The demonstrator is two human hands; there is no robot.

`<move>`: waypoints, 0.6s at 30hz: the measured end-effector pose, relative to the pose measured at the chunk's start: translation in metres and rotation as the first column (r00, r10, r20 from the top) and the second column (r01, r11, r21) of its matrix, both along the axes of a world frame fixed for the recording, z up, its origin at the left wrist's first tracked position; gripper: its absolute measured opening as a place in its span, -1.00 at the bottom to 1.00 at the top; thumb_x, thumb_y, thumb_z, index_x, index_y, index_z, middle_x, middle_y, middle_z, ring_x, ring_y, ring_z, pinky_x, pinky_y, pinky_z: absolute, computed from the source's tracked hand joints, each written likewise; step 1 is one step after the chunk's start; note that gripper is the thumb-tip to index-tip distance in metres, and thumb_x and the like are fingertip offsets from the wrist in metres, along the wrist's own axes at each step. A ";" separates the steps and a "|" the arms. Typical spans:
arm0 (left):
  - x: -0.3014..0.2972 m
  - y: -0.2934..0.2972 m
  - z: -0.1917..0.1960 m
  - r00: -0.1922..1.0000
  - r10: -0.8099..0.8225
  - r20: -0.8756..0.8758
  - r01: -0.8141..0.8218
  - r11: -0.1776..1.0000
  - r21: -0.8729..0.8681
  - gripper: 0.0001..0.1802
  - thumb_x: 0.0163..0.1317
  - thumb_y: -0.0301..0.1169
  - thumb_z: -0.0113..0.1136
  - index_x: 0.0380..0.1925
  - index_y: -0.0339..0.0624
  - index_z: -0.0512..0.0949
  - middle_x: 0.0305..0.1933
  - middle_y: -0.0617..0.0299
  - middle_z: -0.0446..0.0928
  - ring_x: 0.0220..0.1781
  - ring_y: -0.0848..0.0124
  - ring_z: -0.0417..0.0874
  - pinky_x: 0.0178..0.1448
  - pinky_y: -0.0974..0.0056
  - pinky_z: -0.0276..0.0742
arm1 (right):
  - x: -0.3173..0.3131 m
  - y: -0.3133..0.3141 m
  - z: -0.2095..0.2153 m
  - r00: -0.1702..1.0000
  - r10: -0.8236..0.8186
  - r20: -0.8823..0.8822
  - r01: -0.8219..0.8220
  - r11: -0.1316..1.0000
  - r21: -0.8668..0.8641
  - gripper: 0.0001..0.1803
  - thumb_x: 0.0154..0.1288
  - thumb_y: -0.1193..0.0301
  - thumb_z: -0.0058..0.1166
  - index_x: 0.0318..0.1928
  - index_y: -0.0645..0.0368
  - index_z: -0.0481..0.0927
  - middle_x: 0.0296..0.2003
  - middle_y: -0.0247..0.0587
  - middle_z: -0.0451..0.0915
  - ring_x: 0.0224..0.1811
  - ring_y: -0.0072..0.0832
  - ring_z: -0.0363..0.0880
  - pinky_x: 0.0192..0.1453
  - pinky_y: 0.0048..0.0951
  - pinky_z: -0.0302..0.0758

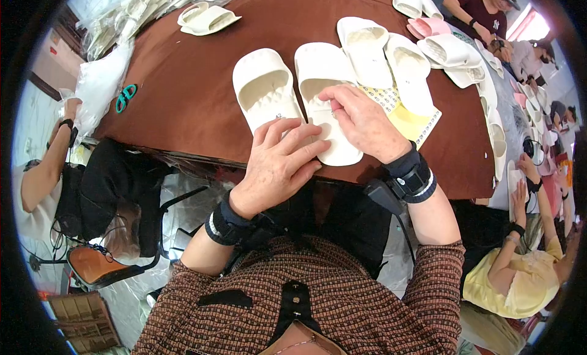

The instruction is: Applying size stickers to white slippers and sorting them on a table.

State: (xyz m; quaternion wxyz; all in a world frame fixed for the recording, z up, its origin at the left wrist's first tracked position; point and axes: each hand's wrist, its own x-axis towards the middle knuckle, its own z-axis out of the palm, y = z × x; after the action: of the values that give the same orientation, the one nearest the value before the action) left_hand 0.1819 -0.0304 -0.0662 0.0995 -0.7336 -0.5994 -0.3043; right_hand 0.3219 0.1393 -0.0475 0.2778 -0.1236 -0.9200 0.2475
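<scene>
Nearby, white slippers (374, 68) overlap yellow sheet (405, 119) | left hand (278, 161) spread | right hand (368, 121): grip unclear

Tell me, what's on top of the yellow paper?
Two white slippers partly cover the yellow paper, and the right hand blocks another part. Whatever is on the paper beneath the slippers is hidden.

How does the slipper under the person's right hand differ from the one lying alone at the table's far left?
The near slipper points its heel down the picture; the lone slipper lies sideways, heel rightward. The right hand and left hand partly cover the near slipper; no hand touches the lone slipper. Both are whitish, with a broad strap, on the brown table.
</scene>
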 end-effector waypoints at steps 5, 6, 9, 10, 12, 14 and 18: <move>0.000 0.000 0.000 1.000 0.002 0.001 -0.002 1.000 0.001 -0.53 0.03 -0.38 0.38 0.02 0.04 0.64 0.19 0.32 0.53 0.24 0.16 0.45 0.33 0.02 0.28 | 0.001 0.001 -0.002 1.000 0.005 0.001 -0.005 1.000 0.003 -0.77 0.38 0.52 -0.09 0.01 0.19 0.50 -0.08 0.02 0.57 0.02 -0.01 0.55 0.09 -0.10 0.50; 0.000 0.000 0.000 1.000 0.001 -0.002 -0.001 1.000 0.005 -0.53 0.03 -0.38 0.39 0.02 0.04 0.64 0.19 0.32 0.53 0.25 0.16 0.45 0.33 0.02 0.28 | 0.000 0.001 -0.002 1.000 0.002 0.001 -0.002 1.000 0.002 -0.76 0.38 0.52 -0.08 0.01 0.20 0.51 -0.07 0.02 0.57 0.02 -0.01 0.55 0.09 -0.10 0.51; 0.000 0.000 0.000 1.000 0.005 -0.004 -0.005 1.000 0.005 -0.53 0.02 -0.38 0.39 0.02 0.05 0.64 0.19 0.32 0.54 0.25 0.16 0.45 0.33 0.02 0.28 | 0.000 0.000 -0.001 1.000 -0.006 -0.017 0.005 0.996 -0.085 -0.77 0.38 0.52 -0.09 0.01 0.19 0.51 -0.08 0.02 0.57 0.01 -0.02 0.55 0.07 -0.11 0.51; 0.000 0.000 0.000 1.000 0.005 -0.003 -0.005 1.000 0.005 -0.53 0.02 -0.38 0.39 0.02 0.05 0.64 0.19 0.32 0.54 0.25 0.16 0.45 0.33 0.02 0.28 | 0.001 0.000 -0.001 1.000 -0.005 -0.016 0.004 0.996 -0.086 -0.77 0.38 0.52 -0.09 0.01 0.19 0.51 -0.08 0.02 0.57 0.01 -0.02 0.55 0.07 -0.11 0.51; 0.000 0.000 0.000 1.000 0.005 -0.004 -0.005 1.000 0.004 -0.54 0.03 -0.37 0.39 0.02 0.05 0.64 0.19 0.32 0.54 0.25 0.16 0.45 0.33 0.02 0.28 | 0.001 0.002 -0.002 1.000 0.004 0.021 -0.003 0.997 -0.078 -0.77 0.39 0.52 -0.09 0.00 0.19 0.51 -0.09 0.00 0.58 0.01 -0.02 0.55 0.06 -0.12 0.51; 0.000 0.000 -0.001 1.000 0.006 -0.003 -0.006 1.000 0.002 -0.54 0.03 -0.37 0.39 0.02 0.05 0.64 0.19 0.32 0.54 0.25 0.16 0.45 0.33 0.03 0.28 | 0.000 0.002 -0.001 1.000 0.008 0.014 -0.007 0.999 -0.051 -0.78 0.39 0.52 -0.09 0.00 0.19 0.52 -0.10 -0.01 0.58 0.01 -0.02 0.55 0.06 -0.12 0.51; 0.000 0.000 0.000 1.000 0.007 -0.003 -0.007 1.000 -0.003 -0.54 0.05 -0.37 0.38 0.03 0.06 0.64 0.19 0.32 0.54 0.26 0.16 0.45 0.34 0.03 0.27 | 0.000 0.003 0.000 1.000 0.028 -0.004 -0.028 0.999 0.043 -0.78 0.41 0.56 -0.07 0.02 0.19 0.52 -0.10 -0.04 0.58 -0.03 -0.11 0.59 0.04 -0.24 0.53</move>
State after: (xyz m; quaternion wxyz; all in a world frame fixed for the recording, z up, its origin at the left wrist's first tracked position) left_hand 0.1818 -0.0303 -0.0662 0.1005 -0.7321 -0.6022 -0.3022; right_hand 0.3220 0.1420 -0.0477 0.2789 -0.1043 -0.9261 0.2318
